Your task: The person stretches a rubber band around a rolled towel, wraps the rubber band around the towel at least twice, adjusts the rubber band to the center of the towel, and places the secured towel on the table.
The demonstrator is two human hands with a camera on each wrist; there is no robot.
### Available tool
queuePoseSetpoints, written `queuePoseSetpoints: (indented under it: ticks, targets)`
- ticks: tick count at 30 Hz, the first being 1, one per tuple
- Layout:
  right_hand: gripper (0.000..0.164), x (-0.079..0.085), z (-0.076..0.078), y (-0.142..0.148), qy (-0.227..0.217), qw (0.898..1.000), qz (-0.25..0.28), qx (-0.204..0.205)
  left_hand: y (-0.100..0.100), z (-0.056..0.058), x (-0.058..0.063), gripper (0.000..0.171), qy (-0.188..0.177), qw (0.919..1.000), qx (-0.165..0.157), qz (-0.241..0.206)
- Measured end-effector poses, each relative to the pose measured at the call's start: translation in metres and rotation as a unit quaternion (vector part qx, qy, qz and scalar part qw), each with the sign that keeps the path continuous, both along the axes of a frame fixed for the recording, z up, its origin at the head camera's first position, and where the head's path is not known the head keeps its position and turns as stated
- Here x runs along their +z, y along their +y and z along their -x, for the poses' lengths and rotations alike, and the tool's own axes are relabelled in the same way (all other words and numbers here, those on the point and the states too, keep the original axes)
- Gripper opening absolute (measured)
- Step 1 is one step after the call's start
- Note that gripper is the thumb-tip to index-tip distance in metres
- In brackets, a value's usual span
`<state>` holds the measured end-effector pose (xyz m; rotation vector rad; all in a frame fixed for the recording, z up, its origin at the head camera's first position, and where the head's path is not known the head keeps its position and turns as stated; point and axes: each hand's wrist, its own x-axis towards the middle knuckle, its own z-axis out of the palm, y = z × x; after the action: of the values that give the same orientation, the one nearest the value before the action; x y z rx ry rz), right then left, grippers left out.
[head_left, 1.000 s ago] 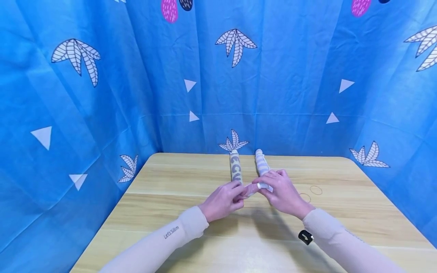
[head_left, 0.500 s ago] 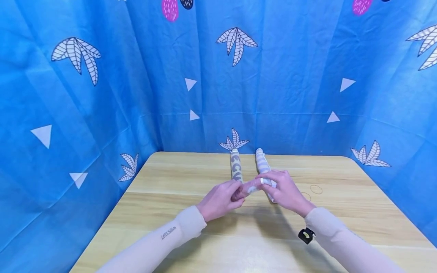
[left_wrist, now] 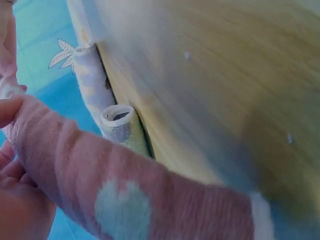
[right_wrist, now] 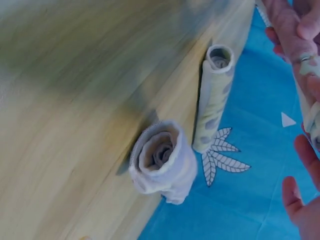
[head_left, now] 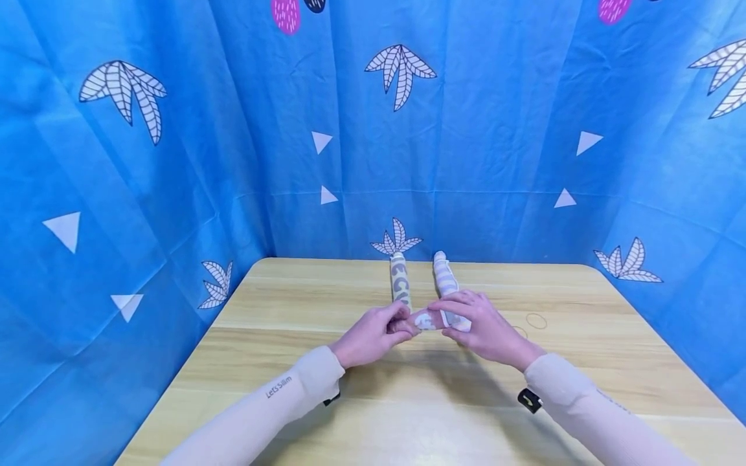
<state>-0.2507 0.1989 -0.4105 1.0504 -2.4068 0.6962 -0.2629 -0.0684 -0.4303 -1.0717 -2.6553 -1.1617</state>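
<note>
The held cloth roll (left_wrist: pixel 130 172) is dusty pink with a pale mint patch and a white edge. One roll on the table, the patterned roll (head_left: pixel 400 281), is cream with curving grey-brown shapes; the striped roll (head_left: pixel 445 275) has lavender and white bands. The table (head_left: pixel 315 291) is yellowish wood grain. The bright blue curtain (head_left: pixel 495 129) carries white leaves outlined in black, pale triangles, and pink and black ovals. The sleeves (head_left: pixel 250 414) are off-white with dark lettering.

A pale wood-grain tabletop (head_left: pixel 315 285) with rounded far corners carries two rolled cloths near its back edge, lying apart: a cream roll with grey markings (head_left: pixel 399 279), left, and a white-and-lavender striped roll (head_left: pixel 445 279), right. Farther right lie two thin tan loops (head_left: pixel 546 323), one partly hidden.
</note>
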Motion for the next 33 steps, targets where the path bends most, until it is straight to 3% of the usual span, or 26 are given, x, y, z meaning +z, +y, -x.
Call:
queuePoseSetpoints:
  ticks: [4,8,10,15,17,25,33]
  targets:
    - [0.051,-0.001,0.003,-0.001,0.042,0.999,-0.007,0.002,0.0,0.0,0.002,0.018,0.006,1.0,-0.001,-0.005]
    - [0.046,0.0,0.005,-0.004,0.056,0.998,0.006,-0.001,0.001,-0.004,0.002,0.029,0.076,0.9968,0.005,0.023]
    - [0.043,0.0,0.005,-0.006,0.052,0.999,0.015,-0.006,0.003,-0.006,0.001,0.037,0.142,0.9884,0.011,0.052]
    - [0.038,0.002,0.003,-0.01,0.028,0.999,0.032,-0.02,0.005,-0.009,-0.004,0.048,0.282,0.9548,0.027,0.091]
    - [0.037,0.002,0.003,-0.011,0.021,0.999,0.037,-0.026,0.006,-0.009,-0.005,0.048,0.297,0.9501,0.032,0.089]
    - [0.031,0.0,0.001,-0.016,-0.005,0.998,0.049,-0.05,0.004,-0.011,-0.005,0.041,0.305,0.9474,0.029,0.095]
    - [0.031,0.0,-0.001,-0.019,0.002,0.996,0.062,-0.057,0.003,-0.009,-0.008,0.036,0.32,0.9413,0.017,0.107]
